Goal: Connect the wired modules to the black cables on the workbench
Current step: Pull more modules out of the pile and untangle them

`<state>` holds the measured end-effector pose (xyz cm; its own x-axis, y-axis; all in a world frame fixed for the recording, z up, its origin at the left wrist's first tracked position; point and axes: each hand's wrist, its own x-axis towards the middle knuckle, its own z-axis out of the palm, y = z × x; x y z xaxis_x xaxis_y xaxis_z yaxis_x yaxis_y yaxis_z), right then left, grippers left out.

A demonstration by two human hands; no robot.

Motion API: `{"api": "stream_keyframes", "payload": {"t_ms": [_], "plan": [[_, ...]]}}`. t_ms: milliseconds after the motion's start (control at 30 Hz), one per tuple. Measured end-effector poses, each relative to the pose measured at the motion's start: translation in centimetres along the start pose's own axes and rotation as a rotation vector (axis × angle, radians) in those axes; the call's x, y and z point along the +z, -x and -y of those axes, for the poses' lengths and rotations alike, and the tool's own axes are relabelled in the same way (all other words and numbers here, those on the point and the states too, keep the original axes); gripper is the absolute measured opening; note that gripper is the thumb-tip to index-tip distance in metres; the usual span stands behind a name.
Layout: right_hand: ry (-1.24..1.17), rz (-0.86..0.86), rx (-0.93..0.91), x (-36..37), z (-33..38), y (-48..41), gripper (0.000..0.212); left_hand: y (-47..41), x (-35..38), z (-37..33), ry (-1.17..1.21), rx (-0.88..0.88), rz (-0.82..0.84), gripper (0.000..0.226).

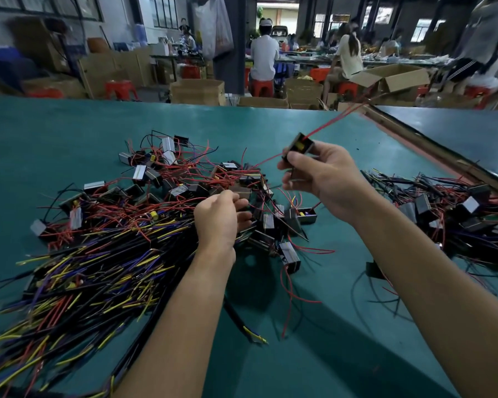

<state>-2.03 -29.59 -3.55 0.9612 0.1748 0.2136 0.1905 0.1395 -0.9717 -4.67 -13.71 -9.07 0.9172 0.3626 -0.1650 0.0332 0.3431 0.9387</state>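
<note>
**Over the green workbench: one module raised, left grip unclear**

Right hand (325, 179): forearm enters from lower right, and the hand is lifted clear of the bench. I see the thumb and fingertips pinching a small black module (298, 146) by its lower end. The module is tilted, with a yellow part showing in its open face. Its red wires (338, 116) run up and to the right. Another thin red strand leads down-left toward the heap.

Left hand (222, 216): forearm comes up from bottom centre, and the back of the hand faces me. The fingers are curled low at the near edge of the loose modules (170, 179). They meet the thumb, but I cannot tell whether they hold a wire or nothing, since the knuckles hide the fingertips.

Task items: the black cables (98, 268), tipped yellow, red and purple, fan across the left of the workbench (55, 133), running out of frame at bottom left. They touch the module heap.

Hard to read: a second heap (457, 208) of modules and wires lies at right, partly behind my right forearm and cut by the frame edge. Seated people (263, 56) and cardboard boxes (197, 91) beyond the bench are blurred.
</note>
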Motion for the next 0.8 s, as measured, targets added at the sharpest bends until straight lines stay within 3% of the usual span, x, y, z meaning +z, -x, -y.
{"api": "stream_keyframes", "payload": {"t_ms": [233, 367, 467, 600, 700, 800], "plan": [[0.007, -0.098, -0.181, 2.3, 5.1, -1.9, 0.01, -0.3, 0.0, 0.3, -0.059, 0.008, 0.019, 0.012], [-0.05, -0.114, -0.298, 3.4, 7.5, -1.4, 0.007, -0.1, 0.0, 0.1, 0.032, -0.068, 0.226, 0.018], [-0.015, 0.06, -0.256, 3.5, 7.2, 0.4, 0.006, 0.0, 0.1, -0.8, 0.237, -0.182, 0.32, 0.02], [0.312, 0.28, -0.058, 2.1, 4.0, 2.9, 0.011, -0.2, -0.1, -1.2, 0.374, -0.258, 0.375, 0.035], [0.613, 0.521, 0.059, 0.2, 2.0, 3.9, 0.029, -0.4, -0.1, -1.1, 0.446, -0.292, 0.333, 0.041], [0.846, 0.799, 0.125, -1.5, 1.9, 3.9, 0.058, -0.7, -0.3, -0.7, 0.38, -0.296, 0.307, 0.032]]}}
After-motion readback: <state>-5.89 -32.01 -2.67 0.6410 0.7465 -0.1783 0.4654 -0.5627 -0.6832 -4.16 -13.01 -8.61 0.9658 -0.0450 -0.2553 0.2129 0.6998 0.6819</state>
